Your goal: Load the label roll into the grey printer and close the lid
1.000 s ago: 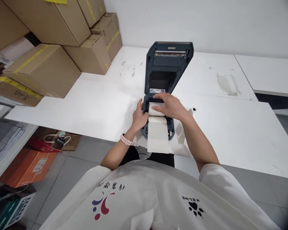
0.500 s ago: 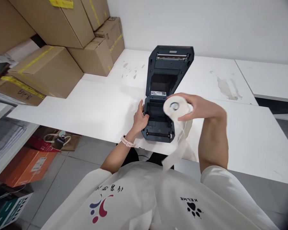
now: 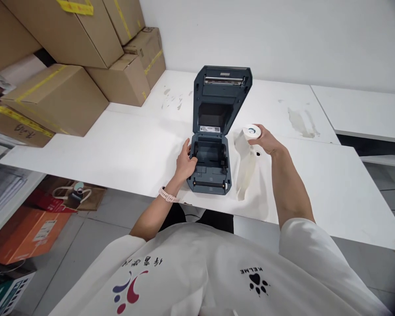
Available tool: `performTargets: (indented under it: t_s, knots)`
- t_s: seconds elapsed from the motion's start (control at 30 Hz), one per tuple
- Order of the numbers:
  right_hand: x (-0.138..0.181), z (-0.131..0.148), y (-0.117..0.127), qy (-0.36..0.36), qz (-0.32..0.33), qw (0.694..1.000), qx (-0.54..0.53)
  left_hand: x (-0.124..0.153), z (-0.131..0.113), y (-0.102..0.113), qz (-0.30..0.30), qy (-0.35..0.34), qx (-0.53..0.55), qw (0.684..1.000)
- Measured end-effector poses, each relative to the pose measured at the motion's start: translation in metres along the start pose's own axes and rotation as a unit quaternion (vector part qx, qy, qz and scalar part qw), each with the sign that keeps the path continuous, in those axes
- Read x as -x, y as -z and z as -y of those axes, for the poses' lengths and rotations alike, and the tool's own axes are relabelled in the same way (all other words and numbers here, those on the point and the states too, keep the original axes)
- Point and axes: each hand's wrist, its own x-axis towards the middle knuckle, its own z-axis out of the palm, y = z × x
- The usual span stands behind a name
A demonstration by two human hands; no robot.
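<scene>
A dark blue-grey label printer (image 3: 210, 171) stands on the white table with its lid (image 3: 222, 96) raised and its inner bay bare. My left hand (image 3: 185, 163) grips the printer's left wall, thumb over the inside edge. To the right of the printer, my right hand (image 3: 266, 139) is closed around a white roll of labels (image 3: 252, 131), its round end and core facing up. From the roll a loose strip (image 3: 245, 175) trails toward the table's front edge. Whether the roll rests on the table is hard to tell.
Cardboard boxes (image 3: 57, 98) taped in yellow are stacked at the left of the table (image 3: 134, 153). A white wall rises behind. Below on the left are an orange box (image 3: 29, 230) and a shelf with papers. A small black round spot (image 3: 258, 154) shows beside the strip.
My right hand has carried the label roll from over the printer's bay to the right and down, turning its end upward. The strip moved with it. My left hand keeps its hold.
</scene>
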Motion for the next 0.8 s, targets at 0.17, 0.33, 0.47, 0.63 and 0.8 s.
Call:
performTargets:
  t_s: [0.17,0.33,0.47,0.63,0.8]
  knots:
    - [0.027,-0.016,0.020,0.012,0.009,0.999,-0.049,0.001,-0.005,0.000,-0.006,0.031,-0.015,0.999]
    - [0.084,-0.025,0.034,0.016,0.060,0.998,-0.015,0.002,-0.008,0.000,-0.007,0.032,-0.005,0.999]
    - [0.112,-0.002,0.023,0.007,0.164,0.982,0.089,0.003,-0.010,-0.001,-0.006,0.042,-0.006,0.999]
    - [0.120,0.076,0.002,0.160,0.263,0.946,0.098,0.002,-0.009,-0.002,-0.005,0.040,-0.012,0.999]
    - [0.102,0.138,-0.083,0.256,0.279,0.850,0.365,-0.001,-0.002,-0.003,-0.010,0.022,-0.009,1.000]
